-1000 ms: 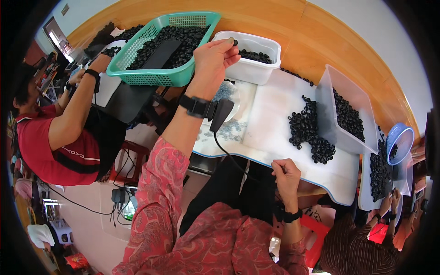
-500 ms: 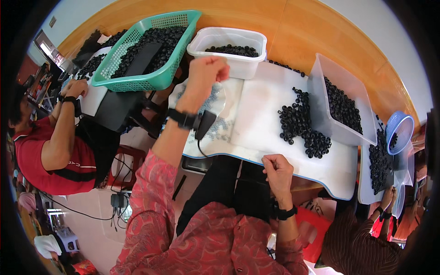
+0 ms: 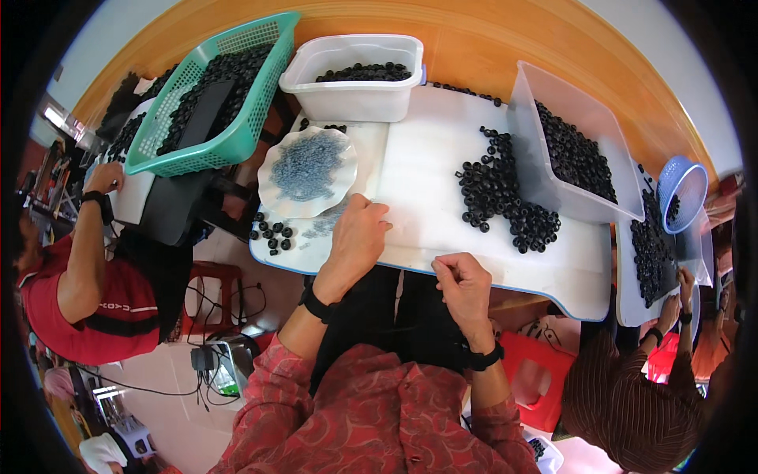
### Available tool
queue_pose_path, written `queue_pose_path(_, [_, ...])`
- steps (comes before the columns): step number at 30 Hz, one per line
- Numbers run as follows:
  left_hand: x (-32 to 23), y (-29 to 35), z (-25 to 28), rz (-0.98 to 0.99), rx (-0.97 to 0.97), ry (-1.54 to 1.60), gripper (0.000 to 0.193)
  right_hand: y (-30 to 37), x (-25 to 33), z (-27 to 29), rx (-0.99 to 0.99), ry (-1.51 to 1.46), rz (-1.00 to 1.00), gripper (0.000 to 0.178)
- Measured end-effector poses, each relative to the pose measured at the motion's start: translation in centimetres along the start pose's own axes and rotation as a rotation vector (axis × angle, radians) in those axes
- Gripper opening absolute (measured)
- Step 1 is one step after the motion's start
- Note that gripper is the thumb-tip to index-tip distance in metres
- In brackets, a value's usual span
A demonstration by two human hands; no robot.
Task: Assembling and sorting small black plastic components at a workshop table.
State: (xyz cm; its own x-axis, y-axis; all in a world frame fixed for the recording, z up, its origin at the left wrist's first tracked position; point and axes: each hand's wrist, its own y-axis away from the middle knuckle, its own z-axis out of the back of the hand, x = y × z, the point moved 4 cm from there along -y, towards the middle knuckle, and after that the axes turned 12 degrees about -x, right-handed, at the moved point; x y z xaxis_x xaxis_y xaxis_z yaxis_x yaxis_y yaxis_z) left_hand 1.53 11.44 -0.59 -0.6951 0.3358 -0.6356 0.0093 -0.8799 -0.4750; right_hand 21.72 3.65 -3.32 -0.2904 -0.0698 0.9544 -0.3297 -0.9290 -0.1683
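My left hand (image 3: 357,239) is just over the front part of the white work table (image 3: 426,174), fingers curled in and pressed together. Whatever it may hold is hidden. Beside it are a few scattered tiny grey pieces (image 3: 322,227) and a white scalloped plate (image 3: 270,196) heaped with small blue-grey pieces (image 3: 306,164). At the table's front edge my right hand (image 3: 466,291) is closed, thumb against bent fingers, with its contents out of sight. Beyond it lies a pile of small round black parts (image 3: 505,197). More black parts (image 3: 273,235) lie near the plate.
Behind the plate stand a white tub (image 3: 351,99) and a green basket (image 3: 260,118), both with black parts. A translucent bin (image 3: 537,178) of black parts sits right, past it a blue basket (image 3: 684,180). People work on both sides, one in a red shirt (image 3: 99,296).
My left hand has come down from in front of the white tub toward the table's front edge, uncovering the plate. My right hand stays near the edge. The whole view has shifted slightly.
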Motion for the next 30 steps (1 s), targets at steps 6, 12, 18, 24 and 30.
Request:
queue_pose_path(6, [0.1, -0.1, 0.0, -0.016, -0.017, -0.026, 0.015, 0.1, 0.2, 0.0, -0.016, 0.006, 0.033, 0.008])
queue_pose_path(12, [-1.6, 0.7, -0.4, 0.105, -0.071, 0.275, 0.013, 0.5, 0.3, 0.1, -0.018, 0.035, 0.092, 0.007])
queue_pose_path(18, [-3.9, 2.4, -2.6, 0.643, 0.19, 0.865, 0.016, 0.8, 1.9, 0.3, -0.087, -0.106, 0.032, 0.011])
queue_pose_path(24, [-5.1, 3.0, -4.4, 0.657, 0.312, 0.905, 0.02, 0.4, 1.7, 0.5, -0.096, -0.211, 0.072, 0.014])
queue_pose_path(30, [-5.8, 2.1, -5.8, 0.674, 0.407, 0.942, 0.018, -0.4, 1.3, 1.4, -0.165, -0.239, 0.092, 0.012])
